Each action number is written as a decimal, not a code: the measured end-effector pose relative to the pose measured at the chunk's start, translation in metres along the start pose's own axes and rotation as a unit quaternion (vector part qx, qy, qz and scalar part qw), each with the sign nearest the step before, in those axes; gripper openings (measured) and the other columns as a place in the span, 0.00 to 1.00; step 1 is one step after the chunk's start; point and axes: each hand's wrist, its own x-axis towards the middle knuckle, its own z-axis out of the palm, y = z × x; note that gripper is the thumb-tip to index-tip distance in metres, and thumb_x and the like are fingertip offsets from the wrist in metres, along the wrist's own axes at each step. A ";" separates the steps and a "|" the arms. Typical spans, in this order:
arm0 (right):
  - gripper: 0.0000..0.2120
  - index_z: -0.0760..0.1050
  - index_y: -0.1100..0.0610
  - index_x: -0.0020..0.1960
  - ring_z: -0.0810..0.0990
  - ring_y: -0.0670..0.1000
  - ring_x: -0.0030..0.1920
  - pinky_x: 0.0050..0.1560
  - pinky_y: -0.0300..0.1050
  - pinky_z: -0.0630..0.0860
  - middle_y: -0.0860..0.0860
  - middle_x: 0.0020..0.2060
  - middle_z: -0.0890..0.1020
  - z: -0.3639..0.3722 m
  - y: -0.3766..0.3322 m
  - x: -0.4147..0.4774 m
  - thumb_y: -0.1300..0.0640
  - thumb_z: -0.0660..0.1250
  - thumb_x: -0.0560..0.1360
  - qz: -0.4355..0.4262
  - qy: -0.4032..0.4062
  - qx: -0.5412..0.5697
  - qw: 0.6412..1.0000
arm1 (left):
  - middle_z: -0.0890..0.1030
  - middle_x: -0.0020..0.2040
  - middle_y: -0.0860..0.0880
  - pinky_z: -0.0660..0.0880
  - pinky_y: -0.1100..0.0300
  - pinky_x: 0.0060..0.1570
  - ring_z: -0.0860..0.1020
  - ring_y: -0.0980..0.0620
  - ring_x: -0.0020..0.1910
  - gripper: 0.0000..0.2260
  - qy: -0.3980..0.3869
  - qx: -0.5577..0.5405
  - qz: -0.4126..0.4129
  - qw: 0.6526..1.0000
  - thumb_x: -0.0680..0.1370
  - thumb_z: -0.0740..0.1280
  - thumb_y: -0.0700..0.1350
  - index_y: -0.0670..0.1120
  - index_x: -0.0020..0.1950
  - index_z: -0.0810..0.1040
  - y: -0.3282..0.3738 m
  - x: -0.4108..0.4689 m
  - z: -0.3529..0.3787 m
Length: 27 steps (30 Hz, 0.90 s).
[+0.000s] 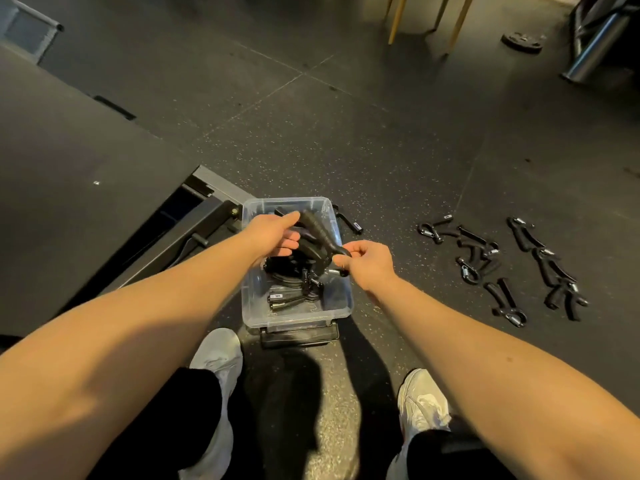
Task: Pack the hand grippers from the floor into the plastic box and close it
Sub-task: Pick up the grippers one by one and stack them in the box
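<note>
A clear plastic box (337, 306) stands open on the floor in front of my feet, with several black hand grippers (294, 296) lying inside. Above the box I hold one black hand gripper (320, 237) between both hands. My left hand (275, 233) grips its handle end with fingers curled under it. My right hand (367, 263) pinches the spring end. Several more hand grippers (502, 265) lie scattered on the floor to the right of the box. One more gripper (351, 223) lies just behind the box's right corner.
The box's dark lid (299, 336) lies under its near edge. A black platform (69, 174) with a metal frame (194, 230) fills the left. Wooden chair legs (426, 19), a weight plate (523, 41) and a steel rack (595, 43) stand at the back right.
</note>
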 end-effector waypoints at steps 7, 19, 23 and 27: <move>0.06 0.80 0.55 0.43 0.76 0.46 0.41 0.43 0.36 0.70 0.50 0.40 0.81 0.004 -0.002 -0.015 0.65 0.74 0.71 -0.189 0.026 -0.193 0.963 | 0.83 0.49 0.38 0.83 0.60 0.34 0.84 0.48 0.39 0.16 -0.028 -0.042 -0.073 0.996 0.79 0.71 0.46 0.36 0.60 0.77 -0.011 0.003 -0.017; 0.27 0.71 0.59 0.70 0.83 0.53 0.42 0.40 0.42 0.82 0.57 0.54 0.81 0.031 0.019 0.009 0.69 0.72 0.73 0.126 0.057 0.186 0.973 | 0.81 0.54 0.35 0.83 0.62 0.42 0.83 0.44 0.47 0.13 -0.032 -0.038 0.009 0.999 0.77 0.68 0.30 0.34 0.62 0.77 -0.064 -0.011 -0.034; 0.11 0.75 0.55 0.57 0.80 0.52 0.42 0.37 0.38 0.80 0.56 0.50 0.81 0.060 0.013 0.006 0.67 0.68 0.78 0.212 0.067 0.285 0.933 | 0.82 0.56 0.36 0.83 0.63 0.43 0.84 0.46 0.48 0.14 -0.002 -0.052 0.010 0.999 0.78 0.68 0.30 0.35 0.63 0.77 -0.086 -0.007 -0.027; 0.23 0.71 0.66 0.64 0.77 0.66 0.58 0.66 0.56 0.72 0.69 0.56 0.76 0.086 0.031 0.013 0.52 0.61 0.75 0.154 -0.063 0.096 0.981 | 0.82 0.56 0.36 0.83 0.61 0.46 0.84 0.47 0.47 0.14 0.037 -0.060 0.000 0.997 0.77 0.69 0.30 0.35 0.62 0.79 -0.101 0.001 -0.018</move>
